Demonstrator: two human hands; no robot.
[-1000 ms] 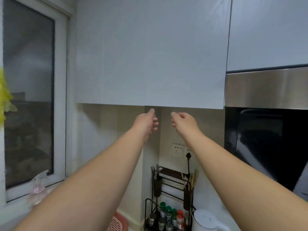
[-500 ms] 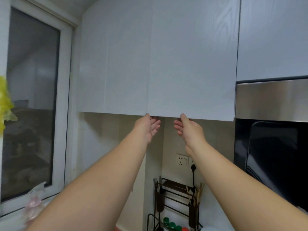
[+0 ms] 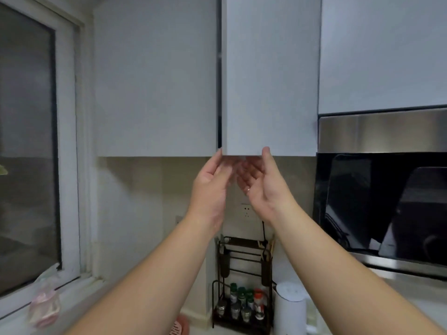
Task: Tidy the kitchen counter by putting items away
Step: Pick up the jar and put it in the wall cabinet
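A window with a white frame fills the left side, its glass dark and showing dim reflections. Pale grey wall cabinets run across the top of the room, and below them the backsplash wall is beige, with a white power socket set into it. At right hangs a stainless steel range hood with a glossy black panel beneath that mirrors the room. A light countertop shows at lower right. The light is dim, cool and even.
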